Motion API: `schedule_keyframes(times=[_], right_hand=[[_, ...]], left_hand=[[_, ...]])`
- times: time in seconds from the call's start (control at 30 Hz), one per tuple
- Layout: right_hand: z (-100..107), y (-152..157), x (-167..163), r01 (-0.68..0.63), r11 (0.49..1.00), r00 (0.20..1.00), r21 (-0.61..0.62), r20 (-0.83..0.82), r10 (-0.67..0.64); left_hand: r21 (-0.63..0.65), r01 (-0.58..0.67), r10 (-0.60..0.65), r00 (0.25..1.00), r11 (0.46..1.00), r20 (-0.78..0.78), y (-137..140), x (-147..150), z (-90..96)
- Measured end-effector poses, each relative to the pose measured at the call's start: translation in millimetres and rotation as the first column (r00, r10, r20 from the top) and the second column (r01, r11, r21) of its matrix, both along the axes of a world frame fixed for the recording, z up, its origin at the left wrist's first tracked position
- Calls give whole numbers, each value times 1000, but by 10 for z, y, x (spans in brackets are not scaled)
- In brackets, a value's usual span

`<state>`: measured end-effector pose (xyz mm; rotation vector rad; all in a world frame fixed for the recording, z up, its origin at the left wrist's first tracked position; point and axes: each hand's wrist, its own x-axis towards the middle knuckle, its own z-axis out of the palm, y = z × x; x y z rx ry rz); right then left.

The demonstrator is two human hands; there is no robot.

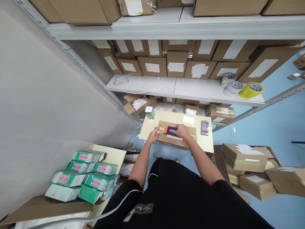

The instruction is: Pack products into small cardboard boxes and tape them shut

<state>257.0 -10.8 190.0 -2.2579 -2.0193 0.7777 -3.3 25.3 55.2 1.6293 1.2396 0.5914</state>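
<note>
A long cardboard box [164, 139] lies across the pale yellow table [205, 146] in front of me, with clear tape on both ends and a white label on top. My left hand [154, 136] grips the box at its left end, beside the tape. Against the top of the box, my right hand [181, 131] holds a flat dark blue item with an orange end [170, 129]; its exact kind is unclear. A small green and white box [150, 113] stands at the table's far left corner. White paper [188, 119] and a dark blurred rectangle [204, 128] lie toward the right.
Metal shelving [176, 30] rises behind the table, stacked with labelled cartons. Tape rolls [251, 90] and a white cable [140, 84] are on the middle shelf. Green boxes [78, 167] are piled on a side table at left. Taped cartons [247, 157] crowd the floor area at right.
</note>
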Motion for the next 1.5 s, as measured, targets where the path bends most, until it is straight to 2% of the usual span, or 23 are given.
schedule_keyframes(times=[0.13, 0.4, 0.7, 0.83, 0.97, 1.1, 1.23, 1.37, 1.43, 1.5], right_hand=[[16, -117, 292, 29, 1000, 999, 5, 22, -29], [138, -637, 1323, 76, 997, 991, 31, 106, -78], [55, -1260, 2254, 171, 985, 982, -11, 77, -170], [62, -1472, 2560, 236, 971, 965, -46, 131, -228], [-43, -1468, 2532, 262, 961, 952, -88, 186, -243], [-309, -1308, 2167, 309, 946, 928, -103, 252, -275], [-548, -1103, 1784, 336, 936, 927, -102, 213, -310], [-730, -990, 1643, 335, 938, 929, -96, 200, -311], [-843, -1040, 1671, 346, 928, 926, -138, 212, -313], [-976, -1169, 1733, 395, 902, 908, -175, 224, -355]], left_hand=[[31, 12, -11, 999, 999, -32, -1, -5, 20], [2, 38, -38, 995, 999, -93, 69, -39, 31], [-26, 57, -59, 993, 998, -98, 148, -41, 18], [-69, 49, -56, 993, 996, -106, 163, -34, 45], [-92, 80, -90, 990, 993, -110, 165, -33, 129], [-129, 69, -89, 983, 989, -163, 149, -39, 236], [-146, -10, -21, 977, 989, -210, 65, 65, 275], [32, -178, 179, 934, 984, -311, -57, 263, 210], [99, -179, 202, 926, 979, -320, -90, 320, 168], [113, -163, 191, 929, 980, -317, -92, 336, 138]])
